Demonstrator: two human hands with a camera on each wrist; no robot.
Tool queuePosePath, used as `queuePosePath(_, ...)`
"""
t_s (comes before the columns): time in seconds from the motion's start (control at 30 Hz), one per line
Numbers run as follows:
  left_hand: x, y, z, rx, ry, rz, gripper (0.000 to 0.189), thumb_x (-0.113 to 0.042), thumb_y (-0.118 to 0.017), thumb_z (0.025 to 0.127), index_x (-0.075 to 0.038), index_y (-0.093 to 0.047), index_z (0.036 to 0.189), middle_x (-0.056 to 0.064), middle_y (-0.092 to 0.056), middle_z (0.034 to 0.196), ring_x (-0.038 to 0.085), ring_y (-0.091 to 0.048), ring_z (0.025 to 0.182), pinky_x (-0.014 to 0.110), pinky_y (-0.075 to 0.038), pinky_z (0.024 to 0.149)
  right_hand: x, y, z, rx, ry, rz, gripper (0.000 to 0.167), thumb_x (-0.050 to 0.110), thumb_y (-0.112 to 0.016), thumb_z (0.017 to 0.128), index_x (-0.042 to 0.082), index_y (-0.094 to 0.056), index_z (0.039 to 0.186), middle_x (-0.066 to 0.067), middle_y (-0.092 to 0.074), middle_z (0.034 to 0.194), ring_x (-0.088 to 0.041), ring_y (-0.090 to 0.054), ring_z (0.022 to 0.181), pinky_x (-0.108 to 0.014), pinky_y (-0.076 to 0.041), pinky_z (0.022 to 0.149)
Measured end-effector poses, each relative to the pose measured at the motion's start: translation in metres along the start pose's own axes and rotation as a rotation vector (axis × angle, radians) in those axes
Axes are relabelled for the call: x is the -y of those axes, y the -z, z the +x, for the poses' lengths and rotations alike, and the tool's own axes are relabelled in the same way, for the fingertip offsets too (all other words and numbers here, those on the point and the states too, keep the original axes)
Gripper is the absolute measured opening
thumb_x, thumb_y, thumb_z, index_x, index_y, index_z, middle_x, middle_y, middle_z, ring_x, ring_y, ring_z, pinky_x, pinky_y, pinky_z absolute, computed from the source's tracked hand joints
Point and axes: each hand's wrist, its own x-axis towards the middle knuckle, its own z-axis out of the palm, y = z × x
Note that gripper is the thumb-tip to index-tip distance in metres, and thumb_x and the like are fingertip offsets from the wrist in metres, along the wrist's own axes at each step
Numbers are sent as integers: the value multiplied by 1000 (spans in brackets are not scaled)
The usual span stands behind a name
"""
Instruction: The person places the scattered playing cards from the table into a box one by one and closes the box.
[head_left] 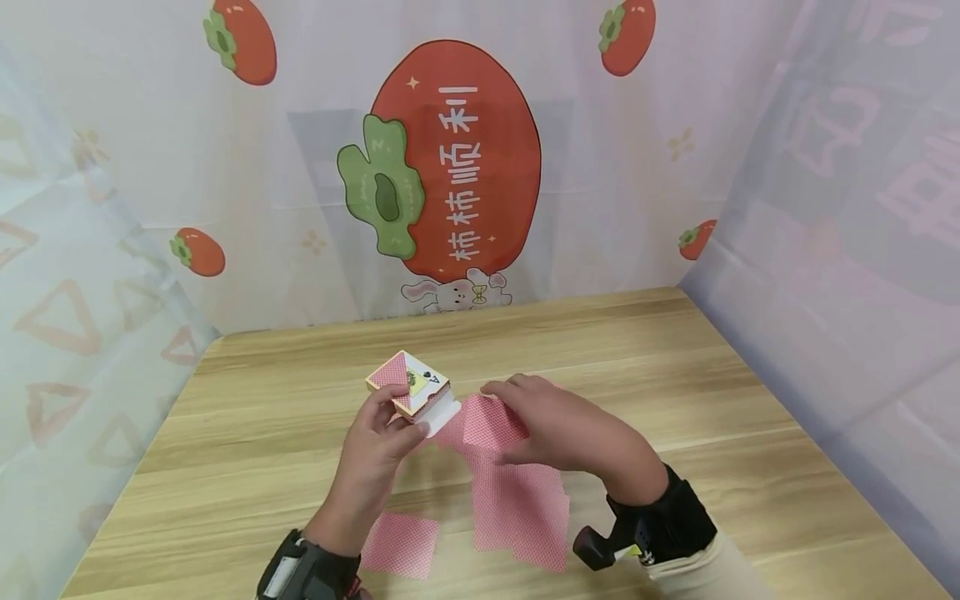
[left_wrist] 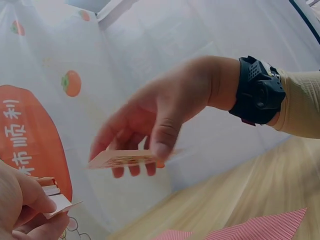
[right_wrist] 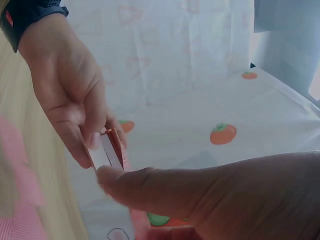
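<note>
My left hand (head_left: 371, 450) grips a playing card box (head_left: 412, 383) with a red patterned back and an ace printed on it. The box's white flap (head_left: 438, 414) hangs open toward my right hand (head_left: 570, 421). Between its thumb and fingers, that hand holds pink-backed playing cards (head_left: 491, 423); their exact number cannot be told. In the left wrist view the held cards (left_wrist: 125, 158) lie nearly flat, seen edge-on from below. Some cards or paper show inside the mouth of the box (right_wrist: 112, 150) in the right wrist view, close to my right thumb.
Several pink-backed cards (head_left: 517, 517) lie face down and overlapping on the wooden table (head_left: 697, 400) below my right hand. Another card (head_left: 401, 546) lies by my left forearm. A printed cloth (head_left: 615, 208) hangs behind the table and along its sides.
</note>
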Motion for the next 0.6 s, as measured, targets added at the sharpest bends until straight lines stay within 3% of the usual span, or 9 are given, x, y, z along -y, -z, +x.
queuePosePath(0.17, -2, -4, -3, 0, 2, 12, 61, 17, -63, 86, -8, -42, 137, 14, -44, 141, 26, -54, 119, 25, -55, 86, 5, 6, -4, -96, 34, -30, 61, 44, -84, 82, 19, -61, 133, 5, -64, 125, -14, -55, 109, -32, -53, 85)
queuePosePath(0.6, -6, -10, -10, 4, -1, 13, 59, 17, -65, 85, -8, -44, 134, 13, -48, 137, 25, -57, 116, 27, -54, 87, 6, 2, -4, -172, 48, 27, 68, 44, -83, 82, 23, -56, 141, 10, -64, 124, -12, -54, 108, -31, -52, 85)
